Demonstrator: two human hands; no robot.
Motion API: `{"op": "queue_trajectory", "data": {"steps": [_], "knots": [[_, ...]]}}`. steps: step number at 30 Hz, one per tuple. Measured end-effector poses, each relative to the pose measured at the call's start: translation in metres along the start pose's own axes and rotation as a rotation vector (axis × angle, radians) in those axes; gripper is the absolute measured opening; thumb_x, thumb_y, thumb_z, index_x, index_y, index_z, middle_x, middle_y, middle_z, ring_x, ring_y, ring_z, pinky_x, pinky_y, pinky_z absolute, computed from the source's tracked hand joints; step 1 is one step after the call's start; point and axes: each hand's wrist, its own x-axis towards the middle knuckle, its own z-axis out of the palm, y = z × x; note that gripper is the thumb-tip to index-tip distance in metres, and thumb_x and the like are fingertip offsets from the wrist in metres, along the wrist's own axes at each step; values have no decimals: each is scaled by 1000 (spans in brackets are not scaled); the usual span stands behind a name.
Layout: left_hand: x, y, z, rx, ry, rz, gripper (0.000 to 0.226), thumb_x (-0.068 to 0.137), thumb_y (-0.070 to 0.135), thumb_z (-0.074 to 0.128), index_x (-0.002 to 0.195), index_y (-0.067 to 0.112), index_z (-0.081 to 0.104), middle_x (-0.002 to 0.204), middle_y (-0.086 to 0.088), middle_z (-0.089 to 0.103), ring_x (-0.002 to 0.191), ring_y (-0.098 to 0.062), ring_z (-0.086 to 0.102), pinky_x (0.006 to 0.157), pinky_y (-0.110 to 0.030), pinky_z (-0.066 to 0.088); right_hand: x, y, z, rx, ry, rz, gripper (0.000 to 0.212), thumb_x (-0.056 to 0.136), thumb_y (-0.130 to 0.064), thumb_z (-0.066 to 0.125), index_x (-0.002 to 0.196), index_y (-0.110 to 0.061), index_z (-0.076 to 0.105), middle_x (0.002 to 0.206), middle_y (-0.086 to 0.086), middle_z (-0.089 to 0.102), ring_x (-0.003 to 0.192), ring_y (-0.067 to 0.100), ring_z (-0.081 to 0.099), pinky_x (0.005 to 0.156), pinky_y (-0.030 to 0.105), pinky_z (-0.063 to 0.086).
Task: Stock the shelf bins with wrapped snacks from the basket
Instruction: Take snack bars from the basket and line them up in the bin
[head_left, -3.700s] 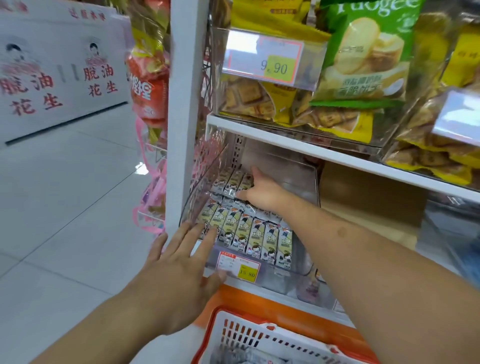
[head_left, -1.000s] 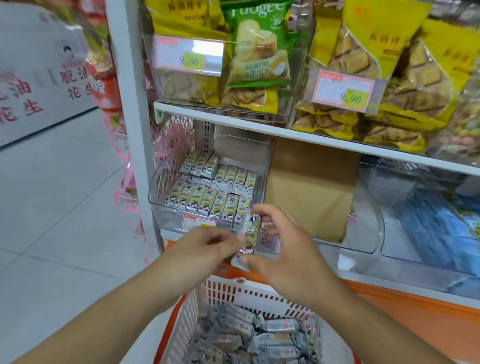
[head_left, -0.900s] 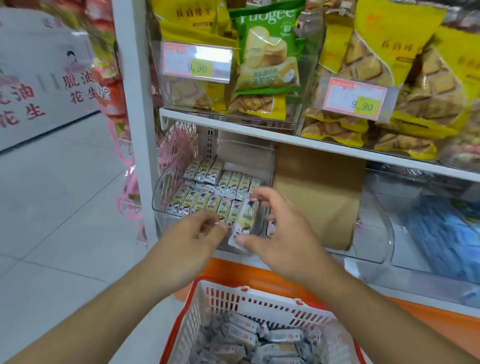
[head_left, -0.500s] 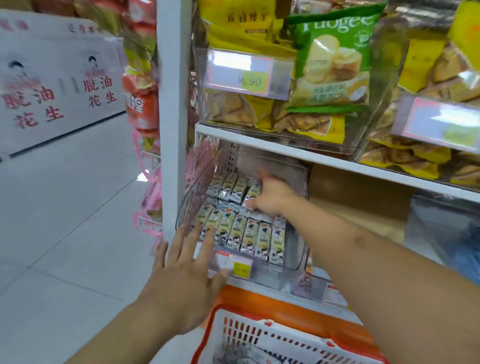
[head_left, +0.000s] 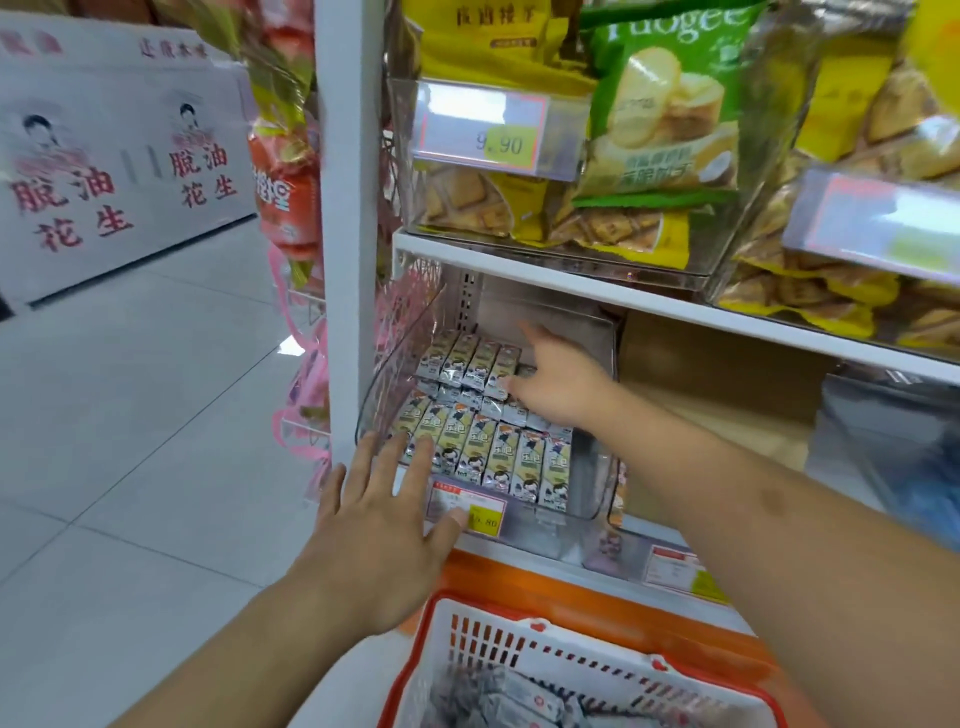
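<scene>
Right hand (head_left: 558, 384) reaches deep into the clear plastic shelf bin (head_left: 597, 467), fingers loosely spread with the forefinger pointing toward the bin's back wall; its lower fingertips touch a small foil-wrapped snack bar at the right end of the back row (head_left: 470, 364), though whether they pinch it I cannot tell. Left hand (head_left: 382, 525) is flat and open, fingers straight and fanned, pressed against the front left corner of the same bin, its thumb lying over the red-bordered price tag (head_left: 467, 506) clipped to the bin's front wall.

Inside the bin the wrapped snacks stand in two tidy rows: a front row (head_left: 488, 454) just behind the price tag and the back row further in, with a few packs lying loose between them. Below the bin, nearest me, sits the white slotted plastic basket with an orange-red rim (head_left: 519, 654), more silver-wrapped snacks (head_left: 498, 699) heaped in it. On the white shelf board (head_left: 571, 280) above the bin stand yellow and green biscuit bags (head_left: 660, 119).
</scene>
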Motion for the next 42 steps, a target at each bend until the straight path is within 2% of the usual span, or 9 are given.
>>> {"op": "queue_trajectory", "data": {"steps": [2,4,9,14,18,23,29,35,42], "knots": [[-5,5,-3,-62,68,35,75,103,65,21,163,36,-13,173,5,-15,157,-17,-22,129,-47,-6,-32,1,-12,29,75,-54,70,103,-31,65,162,-18,31,153,14,53,125,26,61,103,33,48],[-14,15,-6,-115,172,109,69,104,58,32,164,34,6,172,5,1,158,-18,-5,129,-45,7,-72,5,-20,78,128,-108,62,103,-30,64,159,-21,39,158,3,48,143,21,47,115,31,37],[-47,45,4,-277,222,220,53,103,44,48,151,23,40,149,5,36,140,-18,35,116,-36,35,-184,31,-13,236,219,-162,32,100,-19,64,129,-30,61,118,-17,61,106,-5,56,89,10,44],[-63,55,60,-256,16,159,46,104,39,53,143,16,48,142,-2,44,132,-24,46,108,-35,40,-257,94,54,379,115,-4,24,100,-15,62,117,-32,64,112,-14,62,97,8,59,81,29,52],[-65,27,125,-167,-139,-23,71,97,51,51,155,14,33,150,-13,39,139,-36,41,114,-48,39,-284,150,138,242,-196,218,27,101,-17,61,127,-24,61,124,-3,61,99,9,57,89,25,46],[-76,-4,197,-178,-307,-265,105,100,58,51,161,4,-15,171,-17,-6,158,-35,2,127,-46,13,-287,191,208,150,-491,326,68,103,-24,62,163,-11,31,167,9,34,150,27,39,120,36,37],[-73,-4,216,-170,-330,-354,114,93,74,48,159,20,-27,170,-3,-22,158,-34,-4,125,-55,17,-262,210,245,35,-468,366,70,104,-39,53,163,-14,27,169,8,31,154,29,27,125,43,29],[-72,3,220,-110,-342,-401,118,85,88,37,154,26,-36,168,3,-27,157,-34,2,119,-59,20,-251,220,263,-96,-369,356,56,101,-40,58,152,-19,49,153,5,45,142,28,33,119,43,32],[-73,7,213,-121,-365,-403,119,86,88,39,154,25,-35,168,3,-27,156,-37,5,119,-59,20,-265,213,265,-31,-323,348,32,85,-19,80,104,-38,63,128,-8,59,122,20,47,101,40,41]]}}
